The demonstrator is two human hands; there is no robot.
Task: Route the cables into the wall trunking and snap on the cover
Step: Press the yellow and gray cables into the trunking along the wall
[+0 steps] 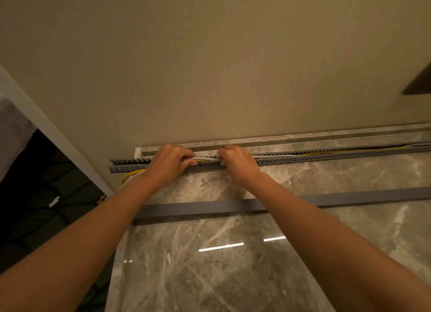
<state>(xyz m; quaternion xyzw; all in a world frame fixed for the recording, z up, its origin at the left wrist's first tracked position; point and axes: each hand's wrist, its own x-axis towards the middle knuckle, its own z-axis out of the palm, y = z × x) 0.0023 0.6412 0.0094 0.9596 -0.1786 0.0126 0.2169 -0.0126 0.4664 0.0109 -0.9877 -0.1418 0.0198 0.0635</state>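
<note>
A grey slotted trunking [303,159] runs along the foot of the beige wall, lying open on the marble floor. A white cable [207,158] and a yellow cable [326,152] lie inside it. The yellow cable loops out under the trunking's left end. My left hand [171,163] and my right hand [238,161] rest side by side on the trunking, fingers curled over the cables and pressing them into the channel. The long grey cover [210,209] lies flat on the floor, nearer to me and parallel to the trunking, under my forearms.
A white door frame [53,134] slants down the left side, with dark flooring [42,206] beyond it. A grey wall socket plate [419,83] sits at the right edge. Glossy marble floor [233,265] spreads out below the cover.
</note>
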